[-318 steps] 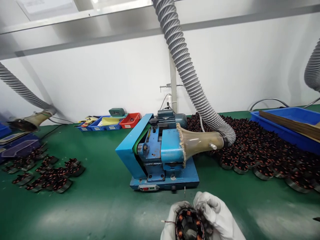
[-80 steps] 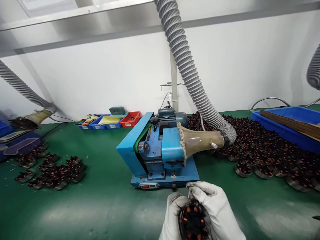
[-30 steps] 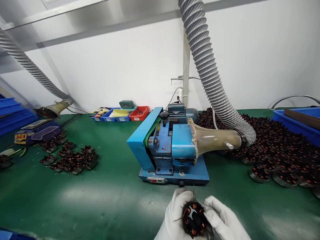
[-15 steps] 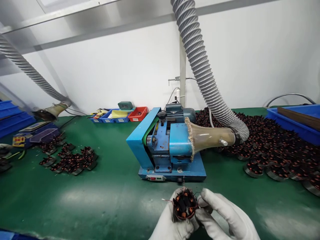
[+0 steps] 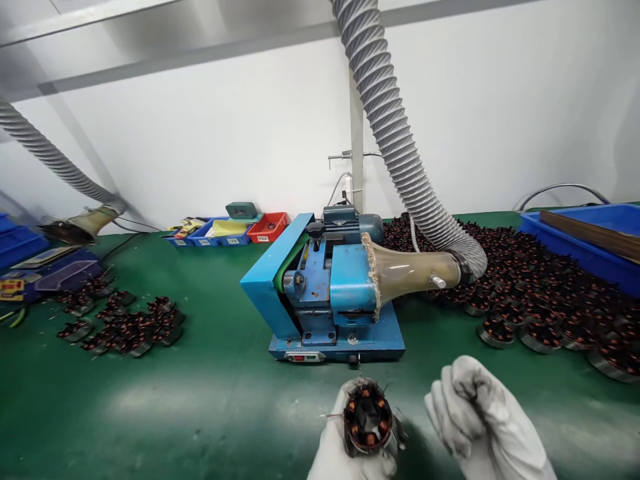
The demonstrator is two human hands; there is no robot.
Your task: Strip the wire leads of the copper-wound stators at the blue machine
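My left hand (image 5: 336, 441), in a white glove, is closed around a motor stator (image 5: 369, 419) low in the middle of the view. The stator is a dark ring with copper windings, its open face turned up towards me, and thin wire ends stick out at its sides and top. To the right, apart from the stator, my gloved right hand (image 5: 487, 417) is curled with the thumb pressed to the fingers. Whatever it pinches, if anything, is hidden. Just beyond the hands stands a blue belt grinding machine (image 5: 320, 287).
Many stators (image 5: 545, 293) are heaped at the right, before a blue bin (image 5: 590, 250). A smaller group of stators (image 5: 135, 327) lies at the left. A grey hose (image 5: 385, 100) hangs down to the machine's funnel (image 5: 415, 272). Small bins (image 5: 267, 228) stand by the wall.
My right hand has let go of the stator's right side, moved away to the right and curled up. The stator stays in my left hand. The view has shifted slightly right.
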